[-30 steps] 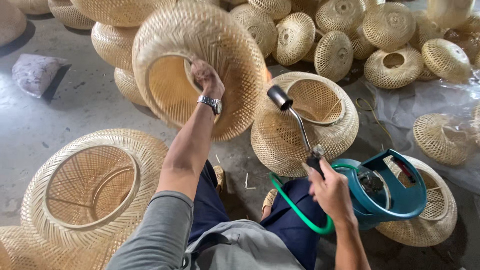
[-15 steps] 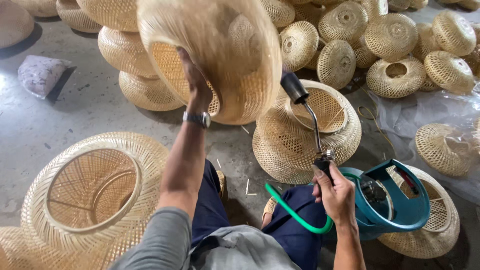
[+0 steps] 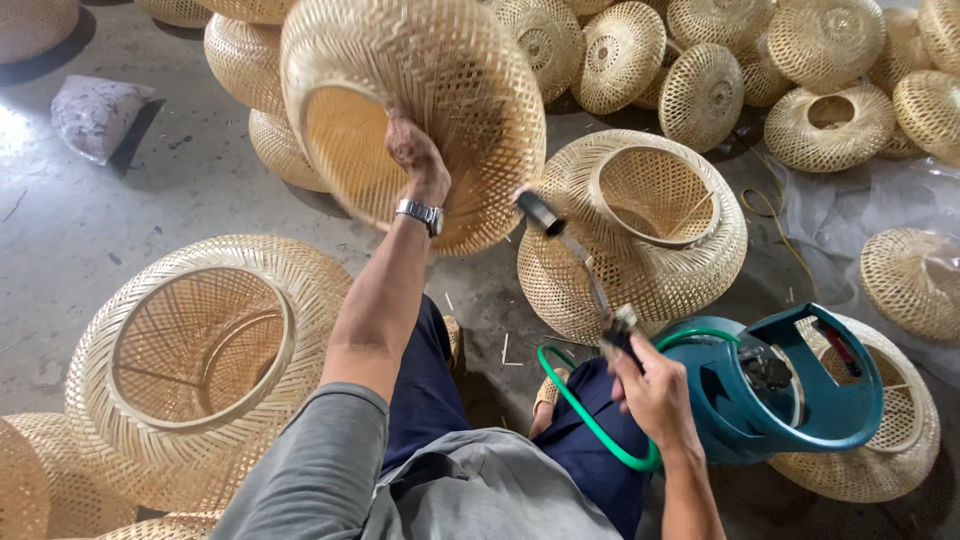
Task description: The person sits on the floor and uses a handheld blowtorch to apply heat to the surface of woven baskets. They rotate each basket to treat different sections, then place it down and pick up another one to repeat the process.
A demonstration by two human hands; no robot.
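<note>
Basket (image 3: 420, 100) up off the floor, left hand (image 3: 412, 150) clamped on its inner rim (light, stiff, fragile weave: rim's the place), right hand (image 3: 655, 395) gripping the torch (image 3: 585, 275) beside it.

Left hand (image 3: 415, 150) grips lifted woven bamboo shade (image 3: 420, 100) by its rim; right hand (image 3: 655, 395) holds gas torch (image 3: 585, 275), nozzle near shade; teal gas cylinder (image 3: 780, 390) right; green hose (image 3: 590, 420).
</note>
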